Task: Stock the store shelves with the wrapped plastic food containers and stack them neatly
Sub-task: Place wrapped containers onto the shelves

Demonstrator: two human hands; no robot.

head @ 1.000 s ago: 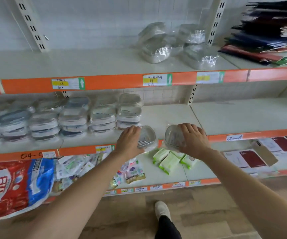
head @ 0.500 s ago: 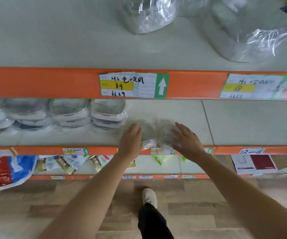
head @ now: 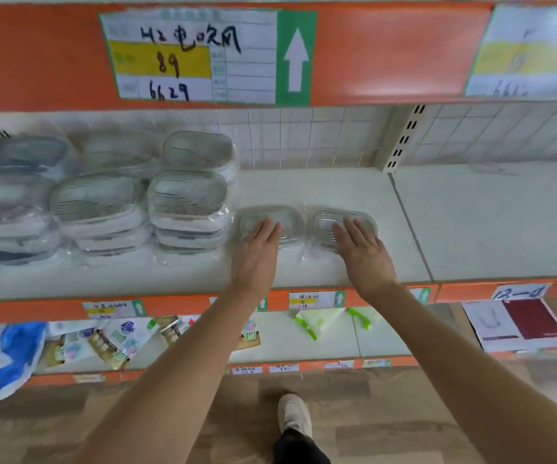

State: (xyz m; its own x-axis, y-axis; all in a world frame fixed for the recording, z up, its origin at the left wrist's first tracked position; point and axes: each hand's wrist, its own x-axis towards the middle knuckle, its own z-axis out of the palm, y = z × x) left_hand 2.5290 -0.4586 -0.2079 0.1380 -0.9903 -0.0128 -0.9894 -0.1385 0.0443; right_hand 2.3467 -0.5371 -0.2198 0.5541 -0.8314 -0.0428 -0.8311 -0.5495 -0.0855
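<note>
White shelf (head: 320, 262) is carrying two wrapped containers (head: 272, 219), side by side; left hand (head: 258, 249) and right hand (head: 362, 252) are pressing them with straight fingers (light, slippery film, best gripped at the rims).

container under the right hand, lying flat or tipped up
Flat. The container lies lid-up on the shelf, the right hand resting open on it.

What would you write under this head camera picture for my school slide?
Left hand and right hand press two wrapped containers flat on the shelf beside the stacks.
</note>
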